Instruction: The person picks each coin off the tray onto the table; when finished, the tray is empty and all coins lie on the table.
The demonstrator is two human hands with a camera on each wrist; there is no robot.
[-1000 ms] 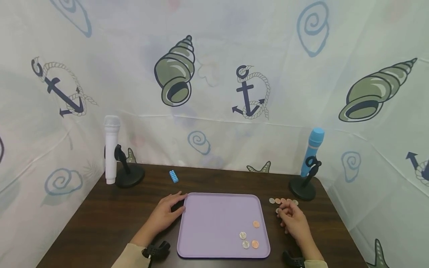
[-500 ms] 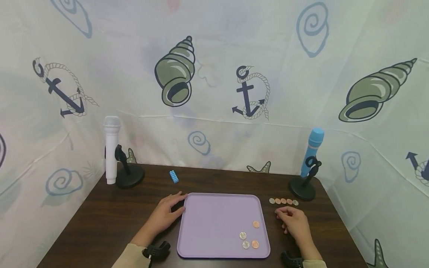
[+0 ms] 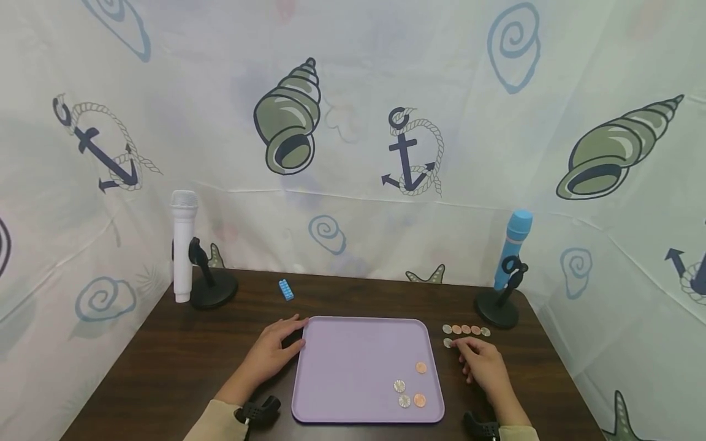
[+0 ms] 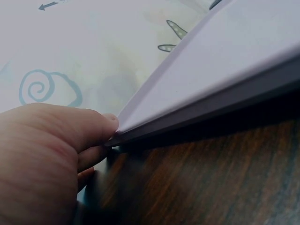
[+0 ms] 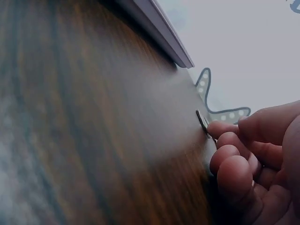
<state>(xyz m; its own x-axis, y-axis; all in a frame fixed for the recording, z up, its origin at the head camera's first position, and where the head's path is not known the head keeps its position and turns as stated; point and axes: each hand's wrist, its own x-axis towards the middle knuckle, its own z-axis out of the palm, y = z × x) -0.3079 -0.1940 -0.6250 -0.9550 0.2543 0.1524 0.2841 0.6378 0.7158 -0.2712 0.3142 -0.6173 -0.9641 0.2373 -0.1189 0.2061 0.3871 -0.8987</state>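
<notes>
A lilac tray (image 3: 353, 361) lies on the dark wooden table, with several copper and silver coins near its lower right corner; one is a silver coin (image 3: 399, 386). My left hand (image 3: 273, 349) rests at the tray's left side. In the left wrist view its thumb (image 4: 93, 124) touches the rim by the corner. To the right of the tray, my right hand (image 3: 485, 364) has its fingertips on the right edge of another silver coin (image 3: 448, 343), most of which shows. The right wrist view shows this coin (image 5: 202, 123) edge-on at the fingertip, the other fingers curled.
Just beyond the right hand runs a row of several coins (image 3: 466, 329). A blue microphone (image 3: 512, 248) on a black stand (image 3: 497, 309) is at the back right, a white microphone (image 3: 183, 245) at the back left. A blue toy brick (image 3: 285, 290) lies behind the tray.
The silver coin at my right fingertips has shifted slightly left, to below the row's left end. My right hand has drawn back a little from the row. My left hand stays at the tray.
</notes>
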